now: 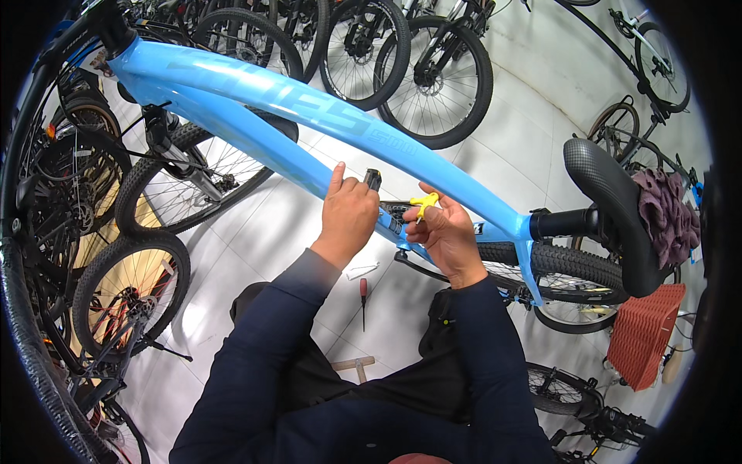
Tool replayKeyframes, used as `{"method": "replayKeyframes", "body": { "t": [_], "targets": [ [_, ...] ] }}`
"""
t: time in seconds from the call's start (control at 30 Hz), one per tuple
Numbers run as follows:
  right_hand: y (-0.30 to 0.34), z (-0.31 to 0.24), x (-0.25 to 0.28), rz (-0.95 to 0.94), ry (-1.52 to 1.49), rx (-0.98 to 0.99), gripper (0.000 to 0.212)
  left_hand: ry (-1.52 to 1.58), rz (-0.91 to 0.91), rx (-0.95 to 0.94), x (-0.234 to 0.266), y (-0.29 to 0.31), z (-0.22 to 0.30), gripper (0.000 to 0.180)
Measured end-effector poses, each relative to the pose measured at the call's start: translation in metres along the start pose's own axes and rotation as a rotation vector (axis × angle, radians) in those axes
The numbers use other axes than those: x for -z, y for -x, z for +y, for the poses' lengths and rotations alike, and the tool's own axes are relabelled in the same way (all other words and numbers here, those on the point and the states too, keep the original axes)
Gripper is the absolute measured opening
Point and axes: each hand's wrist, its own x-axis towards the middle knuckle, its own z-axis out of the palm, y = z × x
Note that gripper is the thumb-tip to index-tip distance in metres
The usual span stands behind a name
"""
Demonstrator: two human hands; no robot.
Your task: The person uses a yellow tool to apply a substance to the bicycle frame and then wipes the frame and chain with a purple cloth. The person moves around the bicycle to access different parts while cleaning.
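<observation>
Yellow in the head view, a three-armed tool is pinched between thumb and fingers of the right hand, near the light-blue bicycle frame. The left hand curls around a small black part, its index finger extended. Below, a red-handled screwdriver lies on floor tiles.

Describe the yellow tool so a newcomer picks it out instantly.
Find the light-blue bicycle frame slanting across the picture. Just below its upper tube in the view, right of centre, the right hand holds a small, branched yellow tool in its fingers. Its bright yellow sets it apart from the red-handled screwdriver on the floor.
</observation>
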Motion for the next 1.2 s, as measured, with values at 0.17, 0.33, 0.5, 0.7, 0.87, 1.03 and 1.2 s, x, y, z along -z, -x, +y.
{"method": "replayKeyframes", "body": {
  "t": [0.17,0.33,0.5,0.7,0.87,1.03,1.2],
  "targets": [
    [-0.006,0.012,0.009,0.205,0.538,0.126,0.056,0.009,-0.009,0.004,0.0,0.0,0.0,0.009],
    [-0.009,0.016,0.01,0.31,0.61,0.169,0.041,0.004,-0.013,-0.002,0.001,0.0,0.001,0.009],
    [-0.007,0.009,0.003,0.269,0.024,0.041,0.033,0.015,-0.017,0.002,0.003,0.0,0.001,0.008],
    [-0.008,0.012,-0.001,0.231,0.207,0.145,0.041,0.008,-0.014,0.004,0.002,0.0,0.0,0.009],
    [-0.006,0.01,0.005,0.272,0.68,0.213,0.037,0.008,-0.041,0.01,0.003,0.0,0.0,0.01],
    [-0.003,0.002,-0.001,0.299,0.488,0.01,0.041,0.01,-0.034,0.009,0.003,0.0,0.0,0.008],
    [-0.002,0.001,-0.008,0.164,-0.084,-0.028,0.052,0.002,-0.026,0.006,0.001,0.0,0.0,0.008]
  ]
}}
